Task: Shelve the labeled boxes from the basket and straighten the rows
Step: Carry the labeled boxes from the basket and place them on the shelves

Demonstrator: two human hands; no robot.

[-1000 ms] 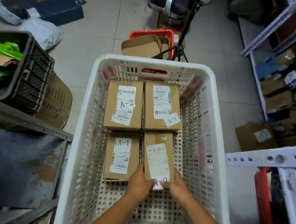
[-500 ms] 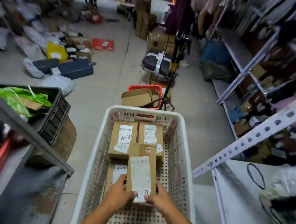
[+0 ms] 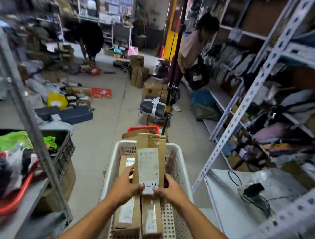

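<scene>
Hands (image 3: 148, 189) gripping A-2 box (image 3: 149, 163), apparently clear above basket rim (image 3: 176, 150)

The white basket (image 3: 175, 160) stood in the aisle between two racks, its top open. A slanted grey post (image 3: 27, 113) of the left rack crossed close beside it, with a black crate (image 3: 66, 148) behind. The perforated white upright (image 3: 236, 116) bounded the right side; the white shelf (image 3: 226, 210) behind it carried a black cable (image 3: 233, 179). A tripod pole (image 3: 175, 62) blocked the aisle ahead

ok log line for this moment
both hands hold A-2 box | above basket | boxes left inside
</scene>
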